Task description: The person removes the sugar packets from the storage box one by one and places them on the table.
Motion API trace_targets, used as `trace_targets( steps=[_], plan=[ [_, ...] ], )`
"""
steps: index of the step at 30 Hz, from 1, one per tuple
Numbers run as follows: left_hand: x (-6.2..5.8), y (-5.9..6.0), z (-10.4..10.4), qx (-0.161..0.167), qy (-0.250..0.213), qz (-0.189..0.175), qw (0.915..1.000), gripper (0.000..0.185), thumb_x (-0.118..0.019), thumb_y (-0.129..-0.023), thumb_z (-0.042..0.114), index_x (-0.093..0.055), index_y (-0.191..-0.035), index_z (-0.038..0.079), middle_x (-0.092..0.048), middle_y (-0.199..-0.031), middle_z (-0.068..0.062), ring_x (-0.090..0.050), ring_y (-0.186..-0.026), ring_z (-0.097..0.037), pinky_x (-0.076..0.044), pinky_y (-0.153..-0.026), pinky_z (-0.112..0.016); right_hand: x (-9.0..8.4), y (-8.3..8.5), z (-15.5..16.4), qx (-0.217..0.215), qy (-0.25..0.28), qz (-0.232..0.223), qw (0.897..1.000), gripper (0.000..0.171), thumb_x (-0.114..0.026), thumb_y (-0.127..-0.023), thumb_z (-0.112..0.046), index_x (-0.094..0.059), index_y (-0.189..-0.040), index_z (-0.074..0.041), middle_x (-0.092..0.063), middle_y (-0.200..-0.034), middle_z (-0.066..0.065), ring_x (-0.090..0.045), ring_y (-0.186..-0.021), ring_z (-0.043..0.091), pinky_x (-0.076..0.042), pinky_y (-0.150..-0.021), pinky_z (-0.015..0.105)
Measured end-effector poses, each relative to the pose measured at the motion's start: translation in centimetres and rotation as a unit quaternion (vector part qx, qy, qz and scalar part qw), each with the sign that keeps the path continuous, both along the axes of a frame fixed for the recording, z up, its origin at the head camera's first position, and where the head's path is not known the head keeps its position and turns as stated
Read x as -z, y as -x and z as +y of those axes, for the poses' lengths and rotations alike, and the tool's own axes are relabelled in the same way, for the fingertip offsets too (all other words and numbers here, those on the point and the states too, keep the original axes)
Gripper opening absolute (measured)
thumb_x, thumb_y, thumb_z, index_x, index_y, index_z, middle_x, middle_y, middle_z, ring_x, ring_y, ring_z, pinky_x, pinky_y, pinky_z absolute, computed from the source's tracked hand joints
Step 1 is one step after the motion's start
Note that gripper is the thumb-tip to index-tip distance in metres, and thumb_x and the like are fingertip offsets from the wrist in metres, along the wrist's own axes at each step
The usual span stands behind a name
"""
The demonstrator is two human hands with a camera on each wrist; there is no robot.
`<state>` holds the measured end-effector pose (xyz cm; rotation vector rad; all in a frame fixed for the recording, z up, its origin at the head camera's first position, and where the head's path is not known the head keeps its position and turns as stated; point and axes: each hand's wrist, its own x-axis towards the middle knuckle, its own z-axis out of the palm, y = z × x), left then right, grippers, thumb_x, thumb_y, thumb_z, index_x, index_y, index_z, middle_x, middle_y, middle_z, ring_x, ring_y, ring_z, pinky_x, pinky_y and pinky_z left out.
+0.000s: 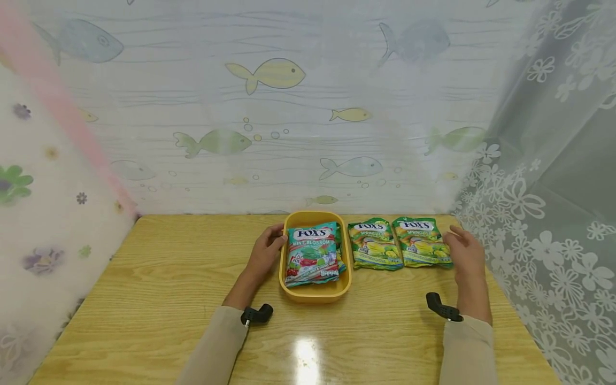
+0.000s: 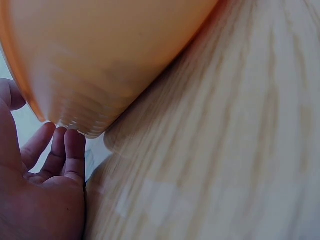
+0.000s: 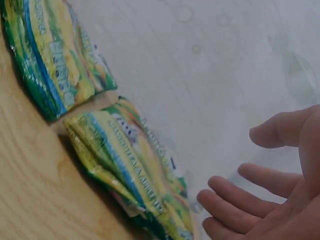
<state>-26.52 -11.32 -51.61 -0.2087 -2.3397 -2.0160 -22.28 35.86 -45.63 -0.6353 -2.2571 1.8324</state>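
Note:
A yellow plastic bin stands on the table, with a teal Fox's Mint Blossom candy bag lying on top of other bags in it. My left hand is at the bin's left side. In the left wrist view its fingertips are right at the outside of one bin corner, thumb near the rim. To the bin's right lie two green-yellow Fox's candy bags, a nearer one and a farther one. Beside the farther bag's right edge is my right hand, fingers relaxed, holding nothing.
The wooden table ends at a fish-print curtain just behind the bin and bags. A flowered sheet hangs on the left, and a sheer floral curtain runs close along the right edge.

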Motion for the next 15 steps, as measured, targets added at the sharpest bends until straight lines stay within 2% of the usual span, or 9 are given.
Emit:
trace_targets(
  steps=[2,5,9,11,15],
  plan=[
    [0.0,0.0,0.0,-0.001,0.001,0.001,1.0000,0.043,-0.060,-0.109,0.020,-0.056,-0.150,0.008,-0.060,-0.135,-0.017,-0.057,-0.124,-0.027,-0.046,-0.108,-0.044,-0.4,0.0,-0.3,-0.008,0.003,0.012,1.000,0.065,-0.054,-0.110,-0.033,-0.034,-0.167,-0.010,-0.038,-0.165,0.023,-0.044,-0.144,0.036,-0.031,-0.123,0.055],
    [0.0,0.0,0.0,0.000,0.001,0.001,1.0000,0.042,-0.060,-0.109,0.020,-0.056,-0.150,0.009,-0.060,-0.134,-0.016,-0.058,-0.123,-0.027,-0.047,-0.107,-0.042,-1.1,-0.1,-0.8,-0.017,-0.003,0.025,1.000,0.064,-0.057,-0.109,-0.032,-0.036,-0.166,-0.010,-0.048,-0.156,0.019,-0.059,-0.123,0.018,-0.038,-0.120,0.050],
    [-0.1,-0.1,0.0,0.005,0.002,0.000,1.0000,0.043,-0.059,-0.109,0.021,-0.055,-0.151,0.009,-0.060,-0.135,-0.016,-0.058,-0.124,-0.027,-0.049,-0.103,-0.037,-1.6,-0.2,-1.2,-0.029,-0.015,0.034,0.999,0.064,-0.059,-0.109,-0.034,-0.038,-0.166,-0.011,-0.057,-0.136,0.001,-0.063,-0.103,-0.002,-0.046,-0.114,0.041],
    [-0.1,-0.2,-0.1,0.007,0.002,-0.001,1.0000,0.044,-0.059,-0.109,0.021,-0.055,-0.152,0.010,-0.060,-0.136,-0.016,-0.058,-0.124,-0.027,-0.050,-0.101,-0.036,-1.8,-0.2,-1.3,-0.040,-0.021,0.040,0.998,0.065,-0.059,-0.109,-0.035,-0.038,-0.165,-0.010,-0.058,-0.130,-0.005,-0.064,-0.101,-0.004,-0.049,-0.108,0.034],
    [-0.2,-0.2,-0.1,0.007,0.002,-0.002,1.0000,0.044,-0.059,-0.109,0.021,-0.055,-0.152,0.010,-0.060,-0.136,-0.016,-0.058,-0.123,-0.027,-0.050,-0.099,-0.034,-2.1,-0.2,-1.7,-0.073,-0.039,0.062,0.995,0.064,-0.057,-0.110,-0.034,-0.037,-0.164,-0.004,-0.062,-0.129,-0.005,-0.066,-0.098,-0.007,-0.054,-0.097,0.023]
  ],
)
